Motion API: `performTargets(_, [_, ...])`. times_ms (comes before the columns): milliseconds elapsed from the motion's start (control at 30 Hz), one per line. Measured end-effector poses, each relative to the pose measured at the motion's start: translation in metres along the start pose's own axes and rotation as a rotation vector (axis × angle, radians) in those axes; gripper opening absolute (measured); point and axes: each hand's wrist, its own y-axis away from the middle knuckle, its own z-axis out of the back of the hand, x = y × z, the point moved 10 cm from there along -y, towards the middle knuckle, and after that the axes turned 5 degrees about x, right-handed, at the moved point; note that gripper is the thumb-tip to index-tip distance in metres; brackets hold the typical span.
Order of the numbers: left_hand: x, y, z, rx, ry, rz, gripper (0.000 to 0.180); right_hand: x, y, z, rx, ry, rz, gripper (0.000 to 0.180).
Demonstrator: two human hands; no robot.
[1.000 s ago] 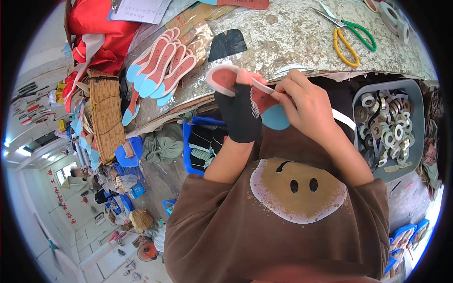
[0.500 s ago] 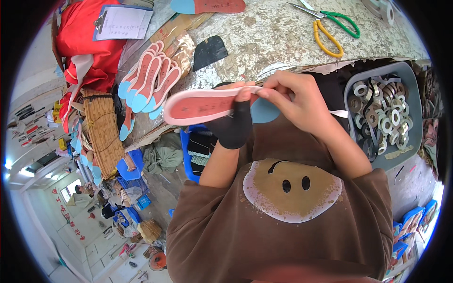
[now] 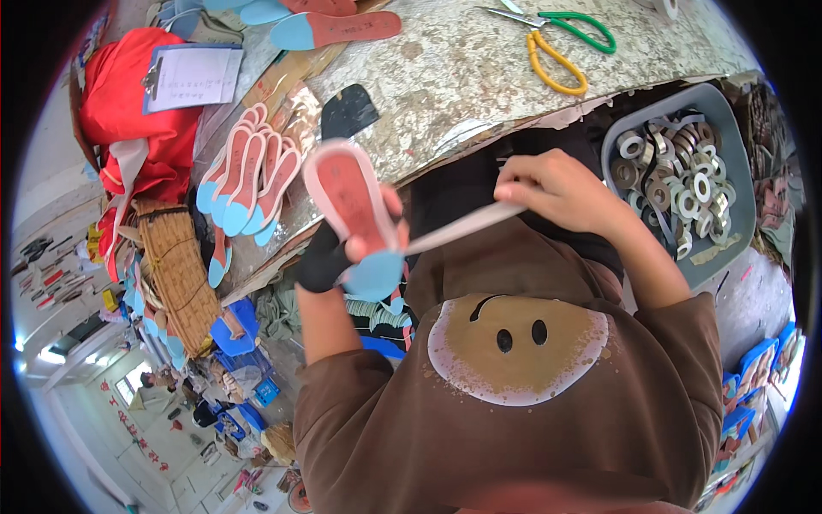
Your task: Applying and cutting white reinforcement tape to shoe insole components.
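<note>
Fingers point(image 3: 522, 184) of the right hand point(image 3: 556, 193) are pinched narrow on the end of a pale strip point(image 3: 462, 227); the strip runs taut from that pinch leftward and down to the shoe insole. Left hand point(image 3: 342, 253), in a dark fingerless glove, is closed round the insole point(image 3: 351, 201), fingertips showing at its right edge near the heel. Insole: pink-red face with a pale rim, light blue heel end pointing down toward the body, toe end up over the edge of the surface point(image 3: 479, 77). It is held in the air in front of the chest, not resting on anything.

Beyond the hands: a fan of similar pink and blue insoles point(image 3: 248, 176) lies on the left part of the surface, overlapping one another. A dark piece of sheet material point(image 3: 347, 111) lies just above the held insole. Scissors point(image 3: 556, 43) with one green and one yellow handle lie farther back. A clipboard point(image 3: 193, 77) with paper rests on red cloth point(image 3: 128, 111) at far left. To the right, below the surface edge, a grey tub point(image 3: 736, 146) holds many tape rolls point(image 3: 676, 176).
</note>
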Motion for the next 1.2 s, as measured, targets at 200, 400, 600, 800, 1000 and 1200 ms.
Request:
performTargets(200, [-0.004, 0.07, 0.077, -0.049, 0.113, 0.156, 0.074, 0.028, 0.014, 0.075, -0.54, 0.632, 0.382, 0.03])
performTargets(400, [0.009, 0.033, 0.103, -0.272, 0.264, -0.156, 0.056, -0.039, -0.015, 0.145, -0.57, 0.92, -0.113, 0.046])
performTargets(600, [-0.027, 0.024, 0.075, -0.392, -0.095, -0.284, 0.044, -0.043, -0.022, 0.168, -0.533, 0.933, -0.05, 0.028])
performTargets(800, [-0.051, 0.048, 0.076, -0.694, -0.416, -0.331, 0.026, -0.017, 0.003, 0.11, -0.468, 0.206, 0.016, 0.029])
performTargets(1000, [-0.067, 0.051, 0.064, -0.945, -0.881, -0.53, 0.02, 0.049, 0.0, -0.061, 0.1, -0.405, 0.122, 0.079])
performTargets(1200, [-0.056, 0.034, 0.027, -0.753, -1.086, -0.7, 0.015, 0.021, -0.015, -0.112, 0.227, -0.235, -0.027, 0.081])
